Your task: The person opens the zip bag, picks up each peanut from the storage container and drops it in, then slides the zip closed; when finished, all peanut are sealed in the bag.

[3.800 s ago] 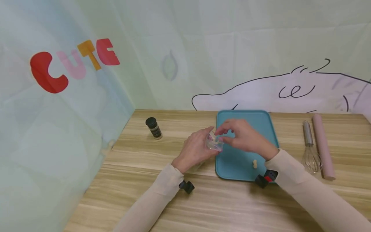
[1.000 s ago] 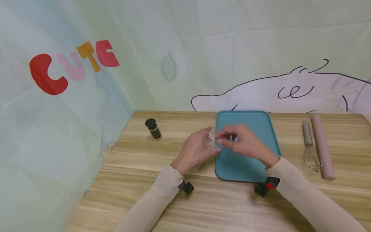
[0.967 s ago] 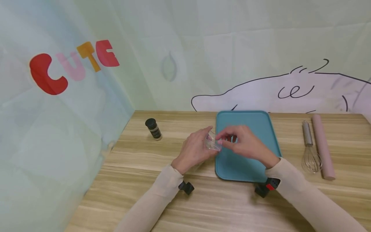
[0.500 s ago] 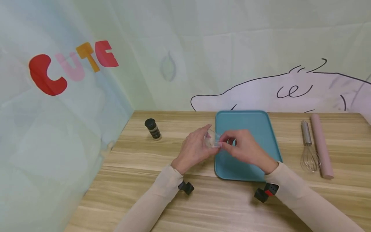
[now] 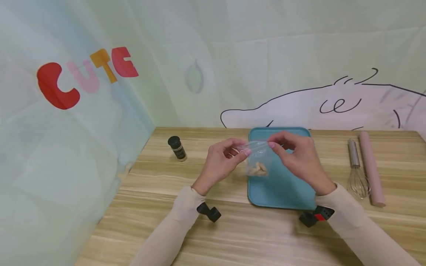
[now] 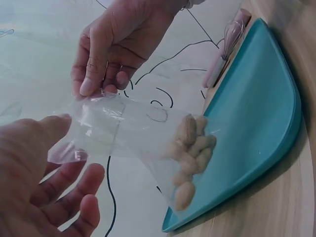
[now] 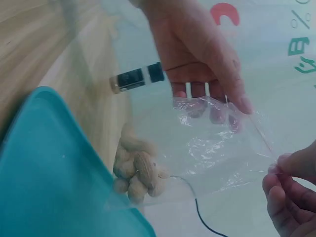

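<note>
A clear plastic zip bag hangs upright between my two hands, above the left part of the blue tray. Several unshelled peanuts lie gathered at its bottom; the left wrist view shows these peanuts close up. My left hand pinches one top corner of the bag between thumb and fingers. At the opposite top corner, my right hand pinches the rim with thumb and index finger. In the right wrist view, the bag's top edge runs stretched between both hands.
A black-capped spice jar stands at the left of the wooden table. A wire whisk and a pink rolling pin lie to the right of the tray. A printed cloth backs the table.
A peanut seen on the tray 3.8 seconds ago is gone from there. The bag, earlier cupped in my left hand, now hangs full length. My right hand has moved right and up with its corner.
</note>
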`<action>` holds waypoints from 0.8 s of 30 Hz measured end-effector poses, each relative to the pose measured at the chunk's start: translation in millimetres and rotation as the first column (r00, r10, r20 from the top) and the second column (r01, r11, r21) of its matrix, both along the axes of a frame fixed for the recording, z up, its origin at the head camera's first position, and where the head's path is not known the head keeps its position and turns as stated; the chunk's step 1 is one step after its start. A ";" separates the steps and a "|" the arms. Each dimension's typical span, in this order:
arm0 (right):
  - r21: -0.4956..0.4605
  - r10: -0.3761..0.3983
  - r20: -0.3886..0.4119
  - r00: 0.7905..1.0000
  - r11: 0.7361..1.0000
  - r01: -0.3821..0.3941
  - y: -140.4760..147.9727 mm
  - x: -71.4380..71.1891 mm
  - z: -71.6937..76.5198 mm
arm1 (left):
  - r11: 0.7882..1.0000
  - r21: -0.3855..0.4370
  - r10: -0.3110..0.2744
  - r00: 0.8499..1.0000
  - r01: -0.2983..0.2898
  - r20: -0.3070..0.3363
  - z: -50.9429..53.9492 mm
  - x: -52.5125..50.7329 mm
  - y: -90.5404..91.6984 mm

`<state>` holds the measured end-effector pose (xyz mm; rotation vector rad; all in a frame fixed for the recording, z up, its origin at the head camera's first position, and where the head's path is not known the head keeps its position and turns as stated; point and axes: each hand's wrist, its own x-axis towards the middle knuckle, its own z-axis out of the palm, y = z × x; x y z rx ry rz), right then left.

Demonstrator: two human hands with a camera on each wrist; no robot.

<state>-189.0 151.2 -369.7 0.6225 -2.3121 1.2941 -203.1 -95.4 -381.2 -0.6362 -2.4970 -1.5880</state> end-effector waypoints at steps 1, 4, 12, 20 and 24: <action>-0.014 -0.003 -0.006 1.000 1.000 0.003 1.7 0.7 0.8 | 1.000 0.016 -0.008 1.000 0.008 -0.001 -0.4 0.1 0.4; -0.056 0.000 -0.019 1.000 0.998 -0.001 5.4 2.7 2.1 | 0.998 0.057 -0.013 1.000 0.014 -0.008 -0.9 1.2 1.7; -0.161 0.084 -0.037 0.996 0.983 -0.089 8.9 6.5 2.8 | 0.994 0.106 -0.025 1.000 0.023 0.010 -0.4 5.2 10.0; -0.150 0.179 -0.047 0.983 0.971 -0.184 6.0 11.9 6.4 | 0.980 0.143 -0.141 0.990 0.139 -0.002 4.0 5.5 27.6; -0.133 0.168 -0.046 0.985 0.976 -0.173 6.0 13.8 6.2 | 0.972 0.157 -0.180 0.984 0.177 0.005 7.7 4.9 34.6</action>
